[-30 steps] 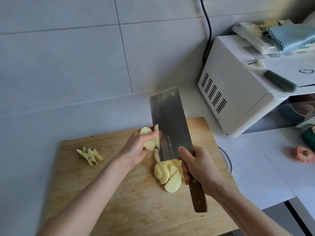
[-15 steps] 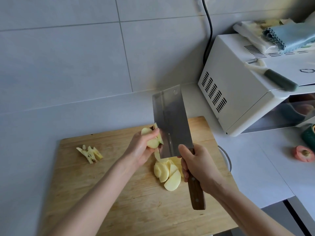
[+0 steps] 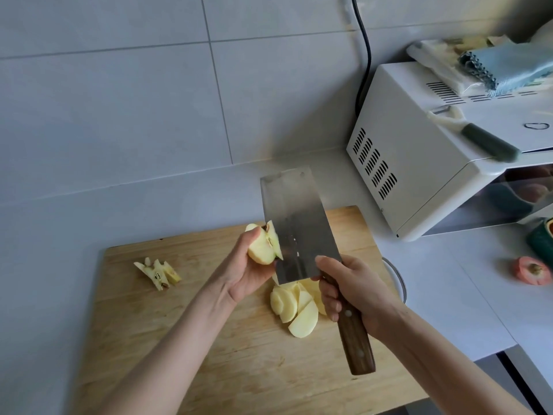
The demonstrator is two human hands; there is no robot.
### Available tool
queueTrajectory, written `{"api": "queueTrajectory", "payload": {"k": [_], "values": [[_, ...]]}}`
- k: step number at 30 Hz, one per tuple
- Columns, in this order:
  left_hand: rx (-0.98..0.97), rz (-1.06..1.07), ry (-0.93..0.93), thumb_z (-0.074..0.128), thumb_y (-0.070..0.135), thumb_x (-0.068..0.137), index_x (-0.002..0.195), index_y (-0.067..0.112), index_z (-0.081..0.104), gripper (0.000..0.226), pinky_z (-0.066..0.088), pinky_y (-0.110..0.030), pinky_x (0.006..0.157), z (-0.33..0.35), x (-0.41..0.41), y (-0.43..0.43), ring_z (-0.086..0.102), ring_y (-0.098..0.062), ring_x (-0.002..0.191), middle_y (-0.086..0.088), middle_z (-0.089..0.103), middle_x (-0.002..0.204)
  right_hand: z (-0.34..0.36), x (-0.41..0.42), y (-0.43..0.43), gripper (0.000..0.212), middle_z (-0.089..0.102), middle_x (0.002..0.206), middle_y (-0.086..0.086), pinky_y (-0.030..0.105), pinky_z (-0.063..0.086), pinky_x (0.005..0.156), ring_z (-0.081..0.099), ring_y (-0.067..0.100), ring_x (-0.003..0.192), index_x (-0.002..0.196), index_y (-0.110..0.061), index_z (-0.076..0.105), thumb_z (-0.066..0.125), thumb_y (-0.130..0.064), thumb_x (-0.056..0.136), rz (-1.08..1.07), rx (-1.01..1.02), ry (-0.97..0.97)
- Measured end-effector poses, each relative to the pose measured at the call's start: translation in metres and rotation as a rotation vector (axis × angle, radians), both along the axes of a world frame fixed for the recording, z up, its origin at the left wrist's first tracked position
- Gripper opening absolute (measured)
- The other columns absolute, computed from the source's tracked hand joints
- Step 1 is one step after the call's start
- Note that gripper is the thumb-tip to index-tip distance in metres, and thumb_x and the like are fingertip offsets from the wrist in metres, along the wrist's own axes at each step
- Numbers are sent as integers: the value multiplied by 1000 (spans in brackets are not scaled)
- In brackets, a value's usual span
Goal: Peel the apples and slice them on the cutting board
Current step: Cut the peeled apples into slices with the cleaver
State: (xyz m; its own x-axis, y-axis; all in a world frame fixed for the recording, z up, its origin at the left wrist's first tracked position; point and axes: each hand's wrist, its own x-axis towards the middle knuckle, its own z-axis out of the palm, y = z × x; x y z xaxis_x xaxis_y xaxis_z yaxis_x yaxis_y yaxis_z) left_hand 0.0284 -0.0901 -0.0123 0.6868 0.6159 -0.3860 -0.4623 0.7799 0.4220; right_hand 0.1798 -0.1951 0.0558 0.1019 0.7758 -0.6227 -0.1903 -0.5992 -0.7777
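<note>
The white bench (image 3: 449,295) runs along a tiled wall. A wooden cutting board (image 3: 185,339) lies on it. A white oven (image 3: 419,175) stands on the bench at the far right, just beside the board's far corner. A peeler (image 3: 478,137) with a dark handle and a blue cloth (image 3: 508,67) lie on top of the oven.

The cleaver (image 3: 296,229) is held above the board, with the blade end pointing toward the wall. The right hand (image 3: 356,292) holds it, with the fingers (image 3: 329,301) closed round the wooden handle next to the blade.

The left hand (image 3: 245,274) is raised above the board, left of the blade. Its fingers grip a peeled apple piece (image 3: 261,245), with the thumb on top. The cut face and seed core of the piece face the blade, and the blade edge touches the core side.

A pile of apple slices (image 3: 294,307) lies on the board below the blade. Core scraps (image 3: 157,272) lie on the left part of the board, well apart from the slices. A red apple end (image 3: 532,271) lies on the bench at the right.
</note>
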Motion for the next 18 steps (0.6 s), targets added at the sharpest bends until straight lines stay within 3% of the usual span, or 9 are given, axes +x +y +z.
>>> {"api": "queueTrajectory", "payload": {"k": [3, 6, 8, 11, 15, 18], "values": [[-55, 17, -11, 96, 18, 31, 94, -3, 72, 70, 59, -46, 70, -7, -15, 3, 69, -32, 83, -23, 68, 95, 10, 15, 7, 25, 36, 48, 2, 21, 34, 35, 34, 13, 35, 78, -2, 49, 48, -18, 97, 5, -77, 15], [-91, 28, -7, 96, 13, 39, 122, -3, 57, 93, 54, -58, 80, -17, -40, 9, 64, -39, 97, -29, 61, 107, 23, 36, 14, 21, 38, 48, 2, 23, 35, 36, 35, 13, 37, 81, -3, 48, 48, -17, 96, -18, -55, -96], [-57, 5, 17, 97, 9, 39, 134, 4, 49, 106, 52, -60, 82, -23, -49, 10, 61, -41, 107, -29, 59, 113, 26, 39, 12, 21, 43, 49, 5, 25, 38, 38, 40, 15, 38, 79, -4, 49, 49, -17, 95, 4, 34, -277], [-34, 3, -31, 96, 8, 36, 133, -1, 47, 110, 46, -60, 94, -25, -44, 10, 53, -37, 122, -23, 58, 123, 14, 18, 1, 28, 44, 48, 0, 23, 37, 38, 40, 13, 36, 66, -12, 46, 49, -17, 93, 71, 248, -631], [124, 6, -84, 95, 14, 44, 122, 0, 55, 89, 40, -50, 106, -24, -32, 6, 50, -32, 126, -17, 57, 126, -26, -12, -19, 31, 31, 45, -10, 24, 25, 41, 29, 13, 42, 64, -14, 41, 51, -20, 93, 173, 602, -1087], [143, 37, -94, 91, 11, 52, 121, 2, 63, 75, 42, -46, 104, -29, -28, 3, 51, -32, 127, -18, 56, 133, -44, -16, -27, 24, 33, 46, -7, 25, 23, 37, 22, 11, 42, 65, -14, 39, 46, -20, 87, 267, 738, -1245]]}}
